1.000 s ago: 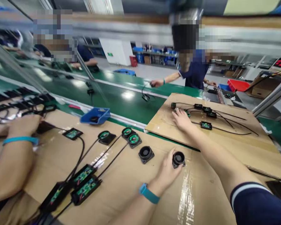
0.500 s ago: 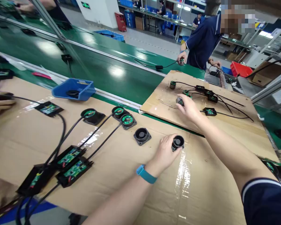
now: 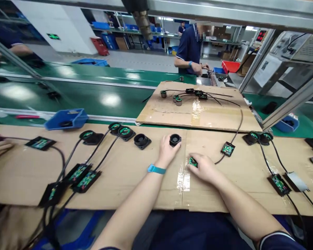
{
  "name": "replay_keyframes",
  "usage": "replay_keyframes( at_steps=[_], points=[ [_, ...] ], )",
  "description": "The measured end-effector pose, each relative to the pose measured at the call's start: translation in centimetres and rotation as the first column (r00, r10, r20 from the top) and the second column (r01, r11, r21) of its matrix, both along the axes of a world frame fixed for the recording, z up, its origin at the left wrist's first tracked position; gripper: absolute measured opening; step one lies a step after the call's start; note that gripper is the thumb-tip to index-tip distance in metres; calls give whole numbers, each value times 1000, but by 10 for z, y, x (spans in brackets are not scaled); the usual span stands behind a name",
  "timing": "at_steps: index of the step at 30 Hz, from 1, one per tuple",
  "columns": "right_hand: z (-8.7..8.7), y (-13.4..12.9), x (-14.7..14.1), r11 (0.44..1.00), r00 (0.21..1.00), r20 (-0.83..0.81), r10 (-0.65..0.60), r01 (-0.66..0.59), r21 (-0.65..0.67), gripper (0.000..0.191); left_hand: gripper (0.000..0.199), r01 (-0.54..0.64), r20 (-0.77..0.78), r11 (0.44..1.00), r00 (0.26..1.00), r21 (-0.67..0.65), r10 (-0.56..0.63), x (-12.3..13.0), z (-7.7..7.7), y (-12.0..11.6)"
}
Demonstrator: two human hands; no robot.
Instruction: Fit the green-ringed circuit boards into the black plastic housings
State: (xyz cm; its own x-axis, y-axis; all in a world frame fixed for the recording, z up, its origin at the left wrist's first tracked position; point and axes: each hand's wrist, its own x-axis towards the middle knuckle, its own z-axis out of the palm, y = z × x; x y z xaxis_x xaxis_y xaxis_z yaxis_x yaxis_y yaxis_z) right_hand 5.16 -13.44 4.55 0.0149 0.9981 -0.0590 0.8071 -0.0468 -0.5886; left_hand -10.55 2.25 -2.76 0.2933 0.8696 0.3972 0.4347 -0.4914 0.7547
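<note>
My left hand, a teal band on its wrist, grips a black round housing with a square flange, its hollow side facing up. My right hand is closed around a round part with a green circuit board, just above or on the cardboard. A black cable appears to run from under that hand to an open black box with a circuit board, on the right. Another empty black housing sits left of my left hand. My fingers partly hide both held parts.
Boxes with cables and housings lie at left and right. Wired parts rest on a raised cardboard sheet. A blue bin stands back left. A co-worker works behind the green conveyor; another person's hand is at far left.
My right hand has brought the round circuit-board part from the raised sheet to near my left hand, its box and cable trailing along. My left hand still grips its housing. The view has turned right.
</note>
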Motion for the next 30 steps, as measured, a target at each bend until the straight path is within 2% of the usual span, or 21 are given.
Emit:
replay_keyframes(
  at_steps=[2,3,6,7,9,12,15,17,19,21,25,30],
  points=[
    [-6,-5,7,999,999,-39,21,-20,25,55,45,67,36,996,997,-56,-65,-5,4,-21],
    [-7,-7,12,999,997,-63,40,-38,31,57,50,92,49,991,995,-95,-88,-7,6,-31],
    [-11,-8,24,997,991,-114,62,-57,47,50,70,82,63,982,995,-171,-72,-12,7,-56],
    [-13,-8,25,997,991,-118,58,-51,57,49,72,62,61,982,997,-176,-52,-13,6,-61],
    [-18,-6,23,995,994,-100,49,-41,86,48,64,28,53,986,998,-167,-19,-13,4,-65],
    [-26,-4,17,990,997,-61,40,-31,140,43,48,19,48,992,999,-123,-13,-13,1,-63],
    [-29,-6,15,974,996,-85,4,15,228,38,49,37,54,999,998,-21,-35,-13,-1,-62],
    [-27,-8,14,928,989,-148,-27,80,364,39,49,64,32,996,997,69,-66,-13,-1,-64],
    [-25,-12,12,852,975,-217,-36,143,504,41,50,114,-16,982,993,152,-113,-12,0,-68],
    [-23,-14,9,793,967,-255,-25,174,584,42,53,172,-65,962,985,213,-162,-10,-1,-72],
    [-27,-13,1,767,970,-244,-11,165,620,46,55,252,-117,926,967,282,-228,-5,-1,-79],
    [-33,-9,-2,745,975,-222,7,143,652,44,53,284,-121,910,958,301,-259,-4,1,-81]
  ],
)
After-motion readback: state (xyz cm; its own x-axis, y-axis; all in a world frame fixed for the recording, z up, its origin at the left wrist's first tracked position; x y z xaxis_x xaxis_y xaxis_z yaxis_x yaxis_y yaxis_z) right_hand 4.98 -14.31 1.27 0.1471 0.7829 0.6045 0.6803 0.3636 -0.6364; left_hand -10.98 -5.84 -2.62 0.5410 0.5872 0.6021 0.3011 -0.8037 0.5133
